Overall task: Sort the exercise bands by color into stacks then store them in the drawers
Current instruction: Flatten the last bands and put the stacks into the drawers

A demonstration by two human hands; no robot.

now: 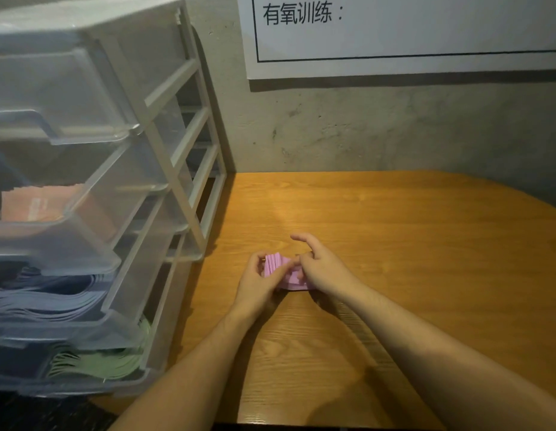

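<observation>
**Pink bands ready for a drawer**

Both hands hold a stack of pink bands [281,270] on the desk [395,244], just to the right of the drawer unit [164,144]. The left hand [258,283] curls its fingers round the left end of the stack. The right hand [320,265] pinches the right end, with its first finger lifted up and free. So each grip is closed on the pink stack.

The bands look thin, soft and light. They are many flat pieces laid together, so they could slide apart or fan out if held at one end only. I think the best hold is the one seen here: squeeze the stack from both ends, or pinch it across the middle, top and bottom.

In the drawer unit, three drawers stand pulled out with bands inside: orange bands [37,202], blue bands [53,298] below them, and green bands [109,359] lowest. The top drawer [62,98] looks empty, so the pink stack may go there.
</observation>
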